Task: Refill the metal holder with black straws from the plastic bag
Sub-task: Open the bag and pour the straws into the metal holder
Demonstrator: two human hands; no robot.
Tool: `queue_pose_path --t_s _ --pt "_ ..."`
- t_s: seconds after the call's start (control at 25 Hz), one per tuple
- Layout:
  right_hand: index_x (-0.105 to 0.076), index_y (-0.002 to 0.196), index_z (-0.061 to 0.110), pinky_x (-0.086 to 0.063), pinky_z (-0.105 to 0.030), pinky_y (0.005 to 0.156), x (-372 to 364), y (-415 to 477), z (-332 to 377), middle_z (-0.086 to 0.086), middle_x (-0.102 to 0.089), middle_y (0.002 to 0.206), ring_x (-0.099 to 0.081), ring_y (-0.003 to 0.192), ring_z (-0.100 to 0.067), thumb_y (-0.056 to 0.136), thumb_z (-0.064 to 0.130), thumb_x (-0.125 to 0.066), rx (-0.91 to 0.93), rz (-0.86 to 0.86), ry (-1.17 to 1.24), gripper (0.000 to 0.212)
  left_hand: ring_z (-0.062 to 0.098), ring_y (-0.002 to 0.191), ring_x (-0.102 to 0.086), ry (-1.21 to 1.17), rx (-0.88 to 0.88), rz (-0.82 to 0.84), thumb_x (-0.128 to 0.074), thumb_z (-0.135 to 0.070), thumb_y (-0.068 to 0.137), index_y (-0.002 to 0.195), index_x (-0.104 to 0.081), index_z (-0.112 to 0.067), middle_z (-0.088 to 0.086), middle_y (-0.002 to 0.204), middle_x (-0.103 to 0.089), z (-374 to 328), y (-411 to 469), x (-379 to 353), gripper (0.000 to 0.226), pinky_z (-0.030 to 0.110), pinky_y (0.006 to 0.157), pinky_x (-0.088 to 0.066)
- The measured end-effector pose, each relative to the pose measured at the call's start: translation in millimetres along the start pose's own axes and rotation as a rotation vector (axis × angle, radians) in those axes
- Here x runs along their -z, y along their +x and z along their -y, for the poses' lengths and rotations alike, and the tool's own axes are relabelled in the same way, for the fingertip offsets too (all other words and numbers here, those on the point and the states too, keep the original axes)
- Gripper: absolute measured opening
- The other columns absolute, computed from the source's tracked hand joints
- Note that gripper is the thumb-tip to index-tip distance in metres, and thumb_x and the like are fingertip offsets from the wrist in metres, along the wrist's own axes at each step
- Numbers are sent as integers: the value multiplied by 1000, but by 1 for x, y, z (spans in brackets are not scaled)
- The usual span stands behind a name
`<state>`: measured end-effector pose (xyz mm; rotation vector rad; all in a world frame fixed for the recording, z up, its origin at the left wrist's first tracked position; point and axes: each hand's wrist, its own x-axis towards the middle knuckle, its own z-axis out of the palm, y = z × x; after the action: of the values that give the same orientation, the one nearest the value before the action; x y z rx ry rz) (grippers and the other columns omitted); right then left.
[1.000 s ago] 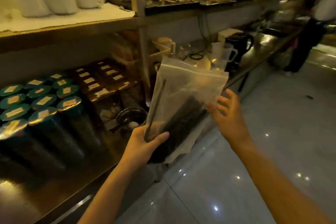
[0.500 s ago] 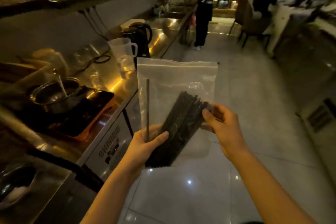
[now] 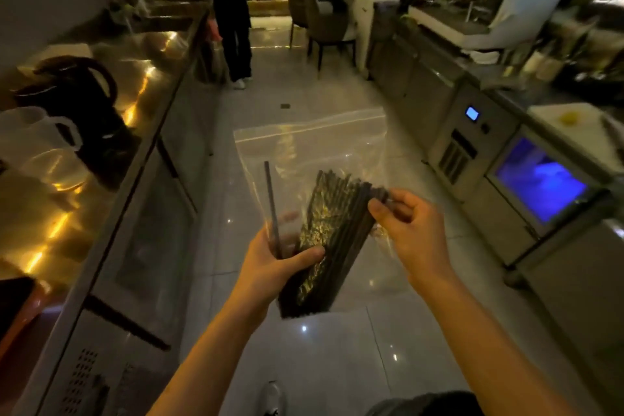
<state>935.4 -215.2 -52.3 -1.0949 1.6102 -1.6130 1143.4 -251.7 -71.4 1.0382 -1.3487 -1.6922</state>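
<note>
A clear zip plastic bag (image 3: 314, 145) hangs upright in front of me over the aisle floor. Inside it lies a slanted bundle of black straws (image 3: 334, 233), and one single black straw (image 3: 271, 203) stands apart at the bag's left side. My left hand (image 3: 273, 263) grips the bag's lower left, thumb across the bundle. My right hand (image 3: 408, 233) pinches the bag at the bundle's upper right end. No metal holder is in view.
A steel counter (image 3: 141, 84) runs along the left with a black kettle (image 3: 77, 101) and a clear jug (image 3: 44, 149). Under-counter fridges (image 3: 533, 179) line the right. A person (image 3: 231, 10) stands down the aisle near a chair (image 3: 324, 24).
The view has swung right, from the shelves and counter to the aisle. The bag stays in both hands; my right hand has closed from flat fingers to a pinch on the bundle's top end.
</note>
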Motion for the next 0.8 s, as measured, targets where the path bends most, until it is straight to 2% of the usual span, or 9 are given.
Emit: queue_pose_path --t_s 0.24,0.4,0.56,0.64,0.8 --pt "-68 89 25 -58 -25 73 -8 45 12 5 -76 81 -73 79 -10 83 14 -70 13 -225 -80 12 19 86 -74 -15 29 193 -79 -10 62 112 -59 -20 6 90 -77 -17 97 8 54 25 68 -58" --pt "-67 90 24 -57 -19 71 -6 68 8 5 -74 84 -72 79 -6 85 12 -68 -2 -373 -103 13 22 93 -73 26 23 341 -78 -7 69 115 -59 -18 9 97 -76 -23 155 -3 51 31 74 -59" --pt "-69 95 18 -58 -35 80 25 89 0 -1 -75 89 -73 85 -15 85 15 -69 -36 -534 -108 11 20 93 -73 36 63 477 -77 -5 71 116 -59 -18 9 99 -76 -23 200 -43 51 28 72 -59" --pt "-70 96 15 -59 -34 80 48 101 -8 -3 -75 90 -72 86 -16 85 15 -69 -43 -610 -119 11 21 93 -74 50 59 539 -76 -2 73 115 -59 -18 9 98 -76 -22 222 -71 48 26 71 -59" --pt "-70 102 7 -57 -24 77 107 128 -29 -5 -74 91 -71 85 -10 86 13 -67 -25 -711 -133 17 24 92 -74 96 71 649 -72 1 78 116 -57 -16 14 98 -75 -14 266 -142 45 27 70 -59"
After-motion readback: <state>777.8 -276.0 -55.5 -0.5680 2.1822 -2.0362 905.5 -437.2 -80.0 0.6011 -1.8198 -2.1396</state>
